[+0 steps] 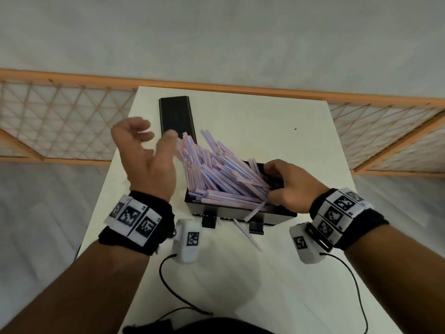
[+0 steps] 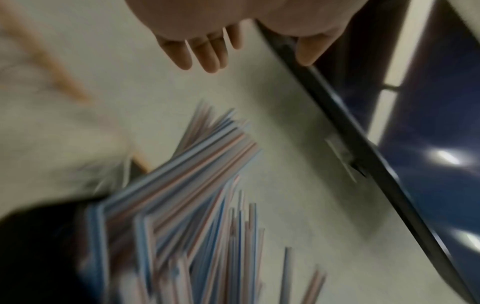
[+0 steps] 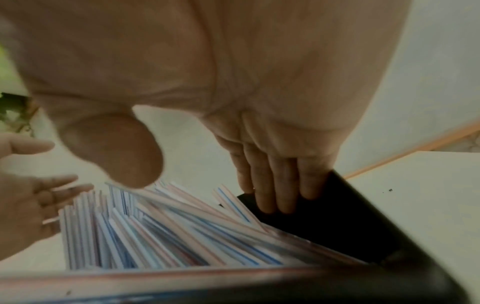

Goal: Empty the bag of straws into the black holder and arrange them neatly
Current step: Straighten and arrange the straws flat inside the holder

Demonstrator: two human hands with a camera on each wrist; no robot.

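— Paper-light straws point(image 1: 224, 174), heaped crooked in the black holder point(image 1: 240, 214) and fanning out over its far-left edge. They'd scatter at a nudge, I reckon.

— Left hand point(image 1: 147, 160) hovers by the tips, fingers spread, holding nothing. Better to gather them mid-bundle.

— Right hand point(image 1: 286, 184) lies on the holder's right end, fingers curled over the rim.

— One loose straw point(image 1: 248, 235) lies on the white table point(image 1: 301, 141) in front. That black lid point(image 1: 177, 116) behind crowds the fanned tips.
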